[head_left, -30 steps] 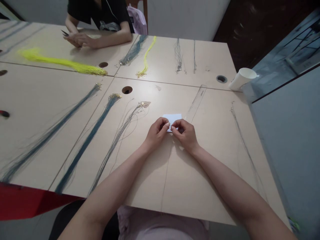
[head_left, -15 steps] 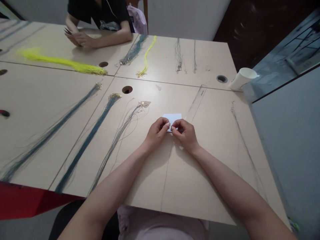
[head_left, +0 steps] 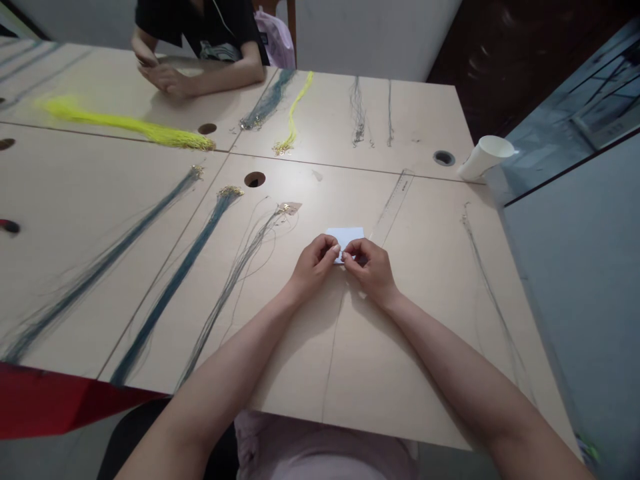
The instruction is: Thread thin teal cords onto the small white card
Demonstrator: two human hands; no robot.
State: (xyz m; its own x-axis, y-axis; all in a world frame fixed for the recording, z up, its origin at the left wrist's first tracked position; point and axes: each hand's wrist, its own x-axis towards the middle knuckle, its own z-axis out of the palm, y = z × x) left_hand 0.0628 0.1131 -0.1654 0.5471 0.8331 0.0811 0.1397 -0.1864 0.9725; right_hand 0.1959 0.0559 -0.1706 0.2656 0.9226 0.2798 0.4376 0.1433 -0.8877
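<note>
My left hand (head_left: 317,261) and my right hand (head_left: 367,263) meet over a small white card (head_left: 345,234) on the table. Both are closed in a pinch, fingertips nearly touching; what lies between them is too small to make out. A thin dark line (head_left: 333,353) runs from below my hands to the table's front edge. Behind my right hand lies a clear ruler (head_left: 395,203). Left of my left hand is a loose bundle of grey strands (head_left: 233,277) with gold hooks (head_left: 286,209) at its top end.
Two teal bundles (head_left: 173,287) (head_left: 107,263) lie further left. Yellow strands (head_left: 130,127), table holes (head_left: 255,179) and more strands lie beyond. A white cup (head_left: 485,159) stands at the right edge, above a thin strand bundle (head_left: 487,277). A person (head_left: 200,47) sits across the table.
My hands have hardly moved. Across the table, the person's hands have shifted slightly, and the dark pointed tool seen there earlier no longer shows clearly.
</note>
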